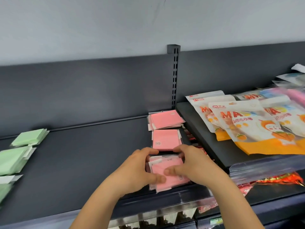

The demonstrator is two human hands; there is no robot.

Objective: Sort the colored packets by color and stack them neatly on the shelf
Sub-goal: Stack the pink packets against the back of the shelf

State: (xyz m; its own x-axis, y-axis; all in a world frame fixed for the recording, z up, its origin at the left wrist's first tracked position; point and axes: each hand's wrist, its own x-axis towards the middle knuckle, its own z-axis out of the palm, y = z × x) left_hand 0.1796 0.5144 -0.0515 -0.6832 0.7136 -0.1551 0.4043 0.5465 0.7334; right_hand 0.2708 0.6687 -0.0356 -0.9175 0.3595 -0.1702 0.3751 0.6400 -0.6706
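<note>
Head view, and both hands are on it: the left hand [137,169] and right hand [189,164] cup the front pink stack [170,184]. Fingers are curled over its far edge and thumbs are pressed on the top packet, so this looks like squaring the loose, fanned edges. The stack sits at the front lip of the shelf [82,154]. Just behind it lies the middle pink stack [165,139], then the back pink stack [165,120] by the rear panel. That puts all the pinks in one column. Well apart on the far left, the green stacks [29,137] run front to back the same way, keeping the colours separate. To the right, mask bags [244,128] lie overlapped on a raised neighbouring shelf.
</note>
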